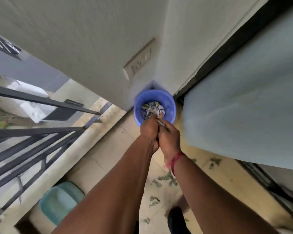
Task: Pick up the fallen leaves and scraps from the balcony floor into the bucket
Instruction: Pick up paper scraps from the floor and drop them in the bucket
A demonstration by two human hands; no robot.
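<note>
The bucket (169,100) is blue-violet. The scraps (152,109) in it are white and blue with orange bits. Green leaves (166,178) dot the cream tiled floor (98,168). A red thread (174,159) circles one wrist. The railing (41,98) is dark grey, the curtain (243,107) pale grey-blue, the tub (61,201) teal and the shoe (175,218) black.

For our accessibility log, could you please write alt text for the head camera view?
Left hand and right hand, held together, reach over the rim of a round blue plastic bucket holding paper scraps in a balcony corner. Green leaf bits litter the beige tiled floor.
</note>
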